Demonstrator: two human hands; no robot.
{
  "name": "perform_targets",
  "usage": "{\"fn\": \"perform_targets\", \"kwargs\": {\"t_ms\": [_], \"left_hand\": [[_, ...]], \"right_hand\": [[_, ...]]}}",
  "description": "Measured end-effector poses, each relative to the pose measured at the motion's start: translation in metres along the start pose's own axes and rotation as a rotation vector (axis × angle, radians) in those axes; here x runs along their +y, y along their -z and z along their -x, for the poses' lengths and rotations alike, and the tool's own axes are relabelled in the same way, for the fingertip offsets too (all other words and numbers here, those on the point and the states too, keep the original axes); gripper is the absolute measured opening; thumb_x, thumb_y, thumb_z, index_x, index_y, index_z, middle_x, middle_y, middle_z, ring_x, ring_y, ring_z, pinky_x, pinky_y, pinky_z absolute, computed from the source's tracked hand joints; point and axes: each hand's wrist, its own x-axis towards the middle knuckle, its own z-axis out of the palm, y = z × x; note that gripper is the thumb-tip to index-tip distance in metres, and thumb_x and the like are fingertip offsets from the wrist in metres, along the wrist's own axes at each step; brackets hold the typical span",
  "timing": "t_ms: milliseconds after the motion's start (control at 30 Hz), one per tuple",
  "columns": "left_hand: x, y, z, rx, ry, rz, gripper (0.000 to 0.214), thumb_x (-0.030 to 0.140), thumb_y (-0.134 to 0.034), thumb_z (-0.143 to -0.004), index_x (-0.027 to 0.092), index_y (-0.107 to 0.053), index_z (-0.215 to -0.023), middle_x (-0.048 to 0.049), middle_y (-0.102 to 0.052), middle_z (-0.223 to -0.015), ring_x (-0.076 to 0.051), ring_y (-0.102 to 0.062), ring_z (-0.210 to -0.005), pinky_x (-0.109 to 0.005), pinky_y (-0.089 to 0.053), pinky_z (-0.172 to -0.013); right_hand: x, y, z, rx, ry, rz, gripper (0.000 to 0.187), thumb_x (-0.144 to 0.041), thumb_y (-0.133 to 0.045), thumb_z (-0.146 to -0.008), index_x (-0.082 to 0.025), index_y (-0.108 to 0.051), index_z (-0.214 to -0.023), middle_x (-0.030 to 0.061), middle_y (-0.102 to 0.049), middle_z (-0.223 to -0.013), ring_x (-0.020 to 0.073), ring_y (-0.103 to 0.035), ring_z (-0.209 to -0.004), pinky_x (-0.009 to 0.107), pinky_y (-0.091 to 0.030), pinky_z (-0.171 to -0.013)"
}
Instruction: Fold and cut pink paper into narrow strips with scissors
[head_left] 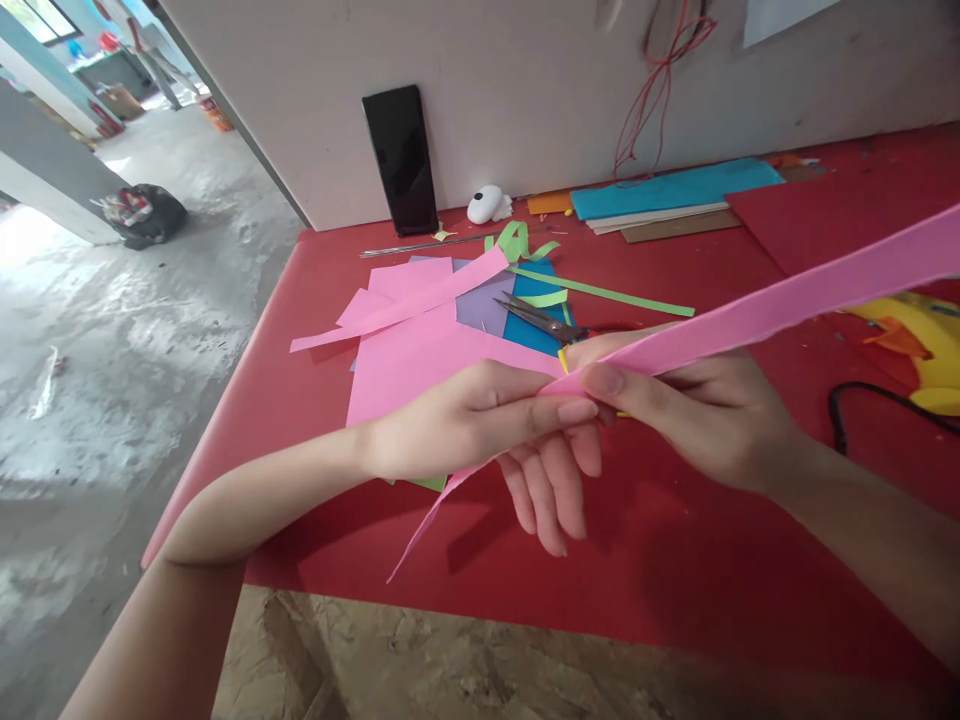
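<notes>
A long pink paper strip (757, 315) runs through both hands, one end reaching past the right edge of view and a narrow tail hanging at the lower left. My left hand (480, 420) pinches it between thumb and fingers, the other fingers loosely curled below. Right beside it, my right hand (697, 400) also pinches the strip, thumb on top. A small yellow piece shows by the right fingers; what it belongs to is hidden. Scissors (544, 320) lie just behind the hands, partly on pink paper sheets (420, 370) and on blue paper (532, 345).
A phone (401, 160) leans on the wall beside a small white object (487, 204). Green strips (615, 290) curl over the papers. Blue folded paper (675, 188) lies along the wall. A yellow tool (937, 350) and black cord (840, 410) are at the right of the red table (600, 590).
</notes>
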Motion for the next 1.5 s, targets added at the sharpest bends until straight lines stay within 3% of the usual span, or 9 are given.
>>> {"fn": "perform_targets", "kwargs": {"t_ms": [100,300,400,533,667,900,1267,1433,1500], "left_hand": [[-0.001,0.0,-0.001,0.057,-0.019,-0.008,0.03,0.031,-0.047,-0.099,0.013,-0.057,-0.077,0.0008,-0.068,-0.058,-0.01,-0.068,-0.053,-0.018,-0.056,-0.055],[-0.002,0.004,-0.004,0.186,-0.114,-0.06,0.035,0.042,-0.048,-0.097,0.012,-0.065,-0.089,-0.0046,-0.075,-0.082,-0.012,-0.073,-0.07,-0.022,-0.059,-0.068],[-0.003,0.007,-0.005,0.241,-0.179,-0.13,0.033,0.039,-0.05,-0.097,0.011,-0.067,-0.092,-0.0059,-0.076,-0.087,-0.012,-0.073,-0.08,-0.023,-0.057,-0.082],[-0.002,0.009,-0.006,0.287,-0.149,-0.188,0.032,0.041,-0.055,-0.094,0.012,-0.067,-0.089,-0.0025,-0.075,-0.085,-0.01,-0.072,-0.074,-0.021,-0.057,-0.077],[0.0,0.009,-0.005,0.228,-0.078,-0.202,0.035,0.042,-0.055,-0.094,0.011,-0.066,-0.083,-0.0031,-0.073,-0.078,-0.01,-0.071,-0.069,-0.021,-0.058,-0.07],[0.003,0.005,0.0,0.073,-0.01,0.002,0.036,0.035,-0.042,-0.101,0.011,-0.063,-0.084,-0.0058,-0.075,-0.077,-0.012,-0.073,-0.066,-0.024,-0.06,-0.067],[0.005,0.002,0.002,-0.034,0.009,0.072,0.038,0.043,-0.049,-0.096,0.014,-0.062,-0.076,-0.0063,-0.075,-0.072,-0.018,-0.074,-0.067,-0.023,-0.056,-0.053],[0.001,0.005,0.0,-0.017,0.013,0.014,0.044,0.043,-0.041,-0.1,0.013,-0.062,-0.076,-0.0081,-0.075,-0.074,-0.016,-0.073,-0.068,-0.024,-0.057,-0.059],[-0.002,0.006,-0.002,0.033,-0.022,-0.003,0.039,0.043,-0.043,-0.099,0.012,-0.063,-0.086,-0.0084,-0.076,-0.079,-0.016,-0.074,-0.072,-0.025,-0.059,-0.066]], "right_hand": [[-0.001,0.001,-0.001,0.042,0.032,0.086,0.044,-0.041,-0.05,-0.096,-0.02,-0.062,-0.059,-0.0031,-0.066,-0.06,0.0073,-0.063,-0.061,0.02,-0.051,-0.059],[0.004,0.009,0.0,0.324,0.01,0.162,0.049,-0.051,-0.062,-0.086,-0.018,-0.05,-0.051,-0.004,-0.042,-0.049,0.0066,-0.041,-0.048,0.025,-0.03,-0.043],[0.009,0.016,0.0,0.356,-0.01,0.165,0.05,-0.053,-0.063,-0.085,-0.019,-0.049,-0.05,-0.0038,-0.035,-0.048,0.0078,-0.034,-0.048,0.028,-0.025,-0.044],[0.011,0.02,0.0,0.367,0.084,0.235,0.046,-0.043,-0.061,-0.089,-0.019,-0.048,-0.052,-0.0032,-0.039,-0.051,0.0084,-0.038,-0.052,0.029,-0.028,-0.048],[0.008,0.021,0.0,0.336,0.134,0.255,0.046,-0.035,-0.058,-0.093,-0.017,-0.044,-0.053,-0.0035,-0.038,-0.051,0.0074,-0.037,-0.051,0.029,-0.029,-0.049],[0.001,0.022,0.002,0.341,0.126,0.233,0.043,-0.041,-0.062,-0.089,-0.018,-0.05,-0.053,-0.0035,-0.044,-0.052,0.0073,-0.041,-0.052,0.028,-0.031,-0.05],[-0.004,0.015,-0.002,0.333,0.048,0.002,0.049,-0.043,-0.072,-0.079,-0.016,-0.044,-0.049,-0.0044,-0.038,-0.047,0.0048,-0.035,-0.047,0.027,-0.022,-0.045],[-0.002,0.013,-0.002,0.336,0.02,-0.03,0.051,-0.041,-0.071,-0.081,-0.016,-0.043,-0.047,-0.0045,-0.036,-0.047,0.004,-0.033,-0.046,0.027,-0.022,-0.043],[-0.001,0.013,-0.002,0.334,0.027,0.016,0.051,-0.041,-0.07,-0.082,-0.016,-0.043,-0.047,-0.0042,-0.037,-0.048,0.0044,-0.034,-0.048,0.027,-0.024,-0.044]]}}
